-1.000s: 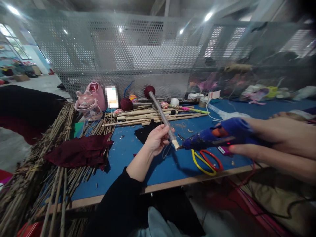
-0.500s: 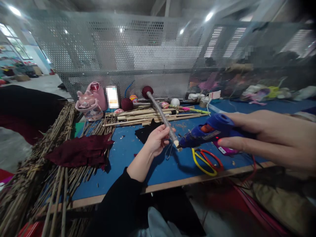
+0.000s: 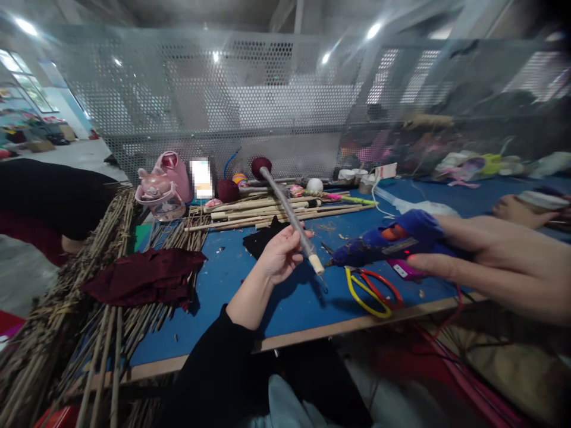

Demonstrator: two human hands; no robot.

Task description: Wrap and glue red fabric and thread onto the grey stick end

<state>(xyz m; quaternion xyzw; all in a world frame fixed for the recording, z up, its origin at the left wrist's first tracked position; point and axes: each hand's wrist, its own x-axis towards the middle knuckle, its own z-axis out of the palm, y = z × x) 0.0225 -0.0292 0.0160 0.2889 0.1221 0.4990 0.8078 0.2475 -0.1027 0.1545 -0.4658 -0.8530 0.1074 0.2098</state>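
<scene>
Left hand (image 3: 279, 257): we grip the stick (image 3: 288, 217) over bare table (image 3: 276, 306).
Right hand (image 3: 491, 261): we clasp the glue gun (image 3: 383, 244); scissors (image 3: 370, 289) lie near the table's front edge.

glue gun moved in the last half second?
Yes. Against the scissors lying still, the glue gun drew back rightward; its nozzle now stands apart from the tip of the stick.

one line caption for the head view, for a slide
Left hand holds a red-tipped stick; right hand points a blue glue gun at its lower end; scissors lie on the table.
</scene>
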